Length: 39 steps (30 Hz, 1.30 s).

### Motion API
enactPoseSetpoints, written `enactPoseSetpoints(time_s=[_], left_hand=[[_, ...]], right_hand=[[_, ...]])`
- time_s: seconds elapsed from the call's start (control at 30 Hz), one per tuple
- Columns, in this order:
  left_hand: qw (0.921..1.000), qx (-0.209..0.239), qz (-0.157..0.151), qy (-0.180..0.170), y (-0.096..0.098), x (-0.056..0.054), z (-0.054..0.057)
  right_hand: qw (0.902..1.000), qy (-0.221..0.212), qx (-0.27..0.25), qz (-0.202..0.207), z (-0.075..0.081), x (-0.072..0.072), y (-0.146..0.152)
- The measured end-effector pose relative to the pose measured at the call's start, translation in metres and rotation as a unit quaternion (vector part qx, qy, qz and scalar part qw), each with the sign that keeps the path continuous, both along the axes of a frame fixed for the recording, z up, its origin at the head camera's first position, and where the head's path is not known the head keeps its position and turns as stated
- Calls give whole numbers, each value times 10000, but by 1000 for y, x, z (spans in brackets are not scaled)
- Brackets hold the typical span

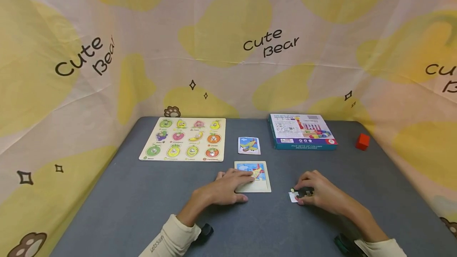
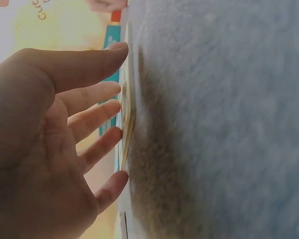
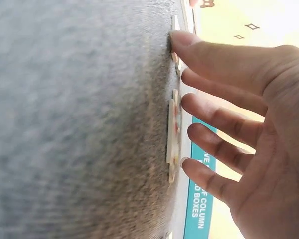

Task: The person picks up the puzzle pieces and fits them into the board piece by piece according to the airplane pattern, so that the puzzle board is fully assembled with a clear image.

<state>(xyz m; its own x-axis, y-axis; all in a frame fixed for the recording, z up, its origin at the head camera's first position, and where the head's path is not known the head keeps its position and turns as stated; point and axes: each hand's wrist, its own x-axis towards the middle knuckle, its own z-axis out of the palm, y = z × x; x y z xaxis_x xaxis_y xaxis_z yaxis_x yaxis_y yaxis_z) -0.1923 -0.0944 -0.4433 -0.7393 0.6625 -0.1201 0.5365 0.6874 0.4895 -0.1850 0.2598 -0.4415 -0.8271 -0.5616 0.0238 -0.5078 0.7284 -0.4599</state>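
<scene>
Head view: my left grip (image 1: 228,188), spread wide, rests on the airplane puzzle board (image 1: 260,186); to the right, my right grip (image 1: 320,193) pinches a small puzzle piece (image 1: 292,198).

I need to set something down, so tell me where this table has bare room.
Bare table lies between the fruit board and the left sleeve; another patch lies right of the right hand, nearer than the red block. It's crowded mid-table, around the airplane tray, airplane card and left hand.
</scene>
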Motion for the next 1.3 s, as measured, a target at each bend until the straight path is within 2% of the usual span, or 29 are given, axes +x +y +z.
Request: enactPoseSetpoints(time_s=[0.13, 0.3, 0.47, 0.67, 1.03, 1.3], left_hand=[[9996, 274, 15, -40, -5, -4, 1], [9986, 466, 238, -87, -13, -8, 2], [9981, 443, 417, -119, -17, -8, 3], [9984, 427, 377, 63, -19, -8, 5], [9982, 394, 423, 136, -18, -10, 2], [9977, 443, 508, 65, -20, -10, 4]], right_hand=[[9999, 149, -41, 45, 0, 2, 3], [9996, 258, 26, 66, 0, 3, 2], [9993, 370, 34, 103, -1, 3, 1], [9995, 309, 37, 9, 0, 4, 0], [9981, 607, 10, -38, -2, 0, -8], [9993, 346, 89, -128, 1, -9, -29]])
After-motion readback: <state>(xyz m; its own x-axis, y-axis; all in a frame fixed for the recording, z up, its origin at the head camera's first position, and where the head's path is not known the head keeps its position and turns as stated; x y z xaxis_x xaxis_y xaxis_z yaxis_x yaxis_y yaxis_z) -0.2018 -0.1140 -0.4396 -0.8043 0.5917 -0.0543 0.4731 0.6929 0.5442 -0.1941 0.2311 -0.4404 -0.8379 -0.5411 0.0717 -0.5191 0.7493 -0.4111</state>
